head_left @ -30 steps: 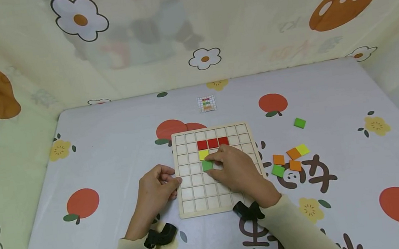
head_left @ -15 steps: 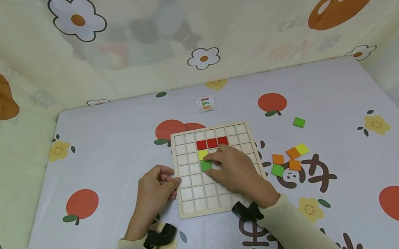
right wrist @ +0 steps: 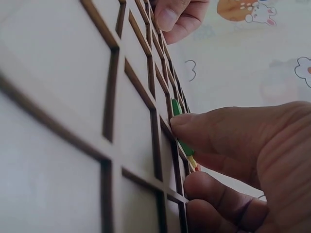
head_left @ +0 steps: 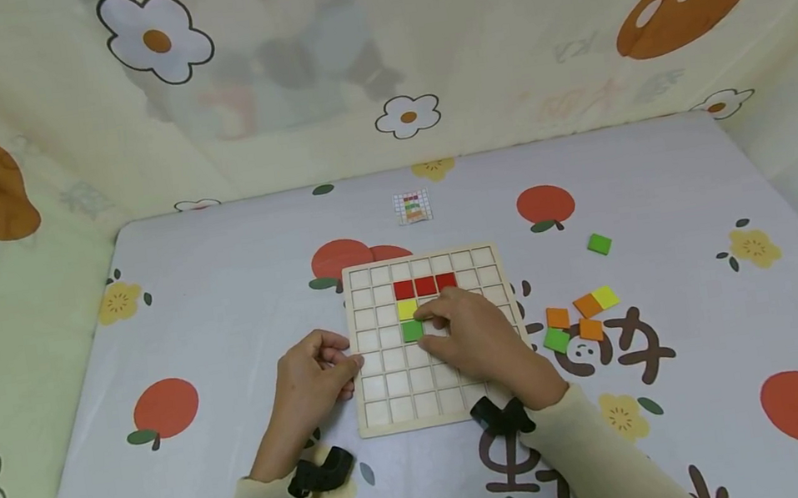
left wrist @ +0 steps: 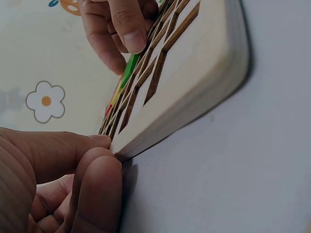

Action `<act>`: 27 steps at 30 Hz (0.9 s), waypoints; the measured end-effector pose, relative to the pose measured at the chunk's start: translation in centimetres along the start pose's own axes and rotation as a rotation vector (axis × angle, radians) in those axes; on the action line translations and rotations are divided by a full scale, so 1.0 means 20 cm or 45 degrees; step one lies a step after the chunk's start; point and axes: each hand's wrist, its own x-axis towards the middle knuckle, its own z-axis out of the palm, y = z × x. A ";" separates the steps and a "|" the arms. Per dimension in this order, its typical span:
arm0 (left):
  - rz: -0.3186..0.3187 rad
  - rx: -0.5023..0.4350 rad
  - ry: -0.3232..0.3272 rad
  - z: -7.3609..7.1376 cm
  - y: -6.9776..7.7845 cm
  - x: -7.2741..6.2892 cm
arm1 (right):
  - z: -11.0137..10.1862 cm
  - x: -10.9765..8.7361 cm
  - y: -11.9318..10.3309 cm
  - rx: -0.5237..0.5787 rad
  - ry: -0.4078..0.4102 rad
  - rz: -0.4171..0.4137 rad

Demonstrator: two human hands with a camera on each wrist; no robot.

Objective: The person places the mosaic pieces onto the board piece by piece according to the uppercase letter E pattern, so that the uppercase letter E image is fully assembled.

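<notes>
A square wooden grid board [head_left: 387,410] lies on the table. Three red tiles [head_left: 425,286] form a row in its upper part, with a yellow tile [head_left: 407,309] below the left one and a green tile [head_left: 412,331] under that. My right hand [head_left: 474,332] reaches over the board, thumb and index finger pinching the green tile at its right side; the right wrist view shows the thumb [right wrist: 187,124] against it. At the board's left edge, my left hand [head_left: 313,375] grips the rim between thumb and fingers, close up in the left wrist view.
Right of the board lie loose orange tiles [head_left: 557,318], a yellow tile [head_left: 606,297] and a green tile [head_left: 556,340]. Another green tile [head_left: 599,244] lies farther back. Beyond the board is a small printed pattern card [head_left: 413,207]. A patterned cloth wall [head_left: 324,141] rises behind the table.
My right hand has slid slightly to the right, showing more of the green tile, which stays in its cell. The left hand and board have stayed put.
</notes>
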 end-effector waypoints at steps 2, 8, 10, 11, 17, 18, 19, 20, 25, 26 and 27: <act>0.000 0.002 0.001 0.00 0.01 0.00 | -0.01 0.00 0.01 0.011 0.003 -0.001; 0.009 -0.003 -0.003 0.01 0.01 0.01 | -0.01 0.00 0.01 0.015 0.011 0.001; 0.015 0.001 -0.001 0.01 0.01 0.01 | -0.02 0.00 0.02 0.025 0.007 -0.005; 0.014 0.002 0.000 0.01 0.01 0.01 | -0.02 0.00 0.02 0.037 0.002 -0.009; -0.025 0.017 0.008 0.01 0.01 0.00 | -0.08 0.00 0.08 0.154 0.015 -0.026; -0.030 0.021 0.010 0.01 0.01 -0.01 | -0.10 0.00 0.10 0.159 0.032 -0.022; -0.031 0.021 0.012 0.01 0.01 -0.01 | -0.13 0.01 0.12 0.167 0.048 -0.007; -0.032 0.019 0.013 0.01 0.01 -0.01 | -0.15 0.01 0.14 0.168 0.069 0.003; -0.020 0.020 0.004 0.01 0.00 -0.01 | -0.30 -0.01 0.29 0.131 0.175 0.115; -0.022 0.022 0.002 0.00 0.00 -0.01 | -0.33 -0.02 0.33 0.125 0.199 0.139; -0.026 0.027 0.003 0.00 0.00 -0.01 | -0.36 -0.02 0.36 0.120 0.224 0.162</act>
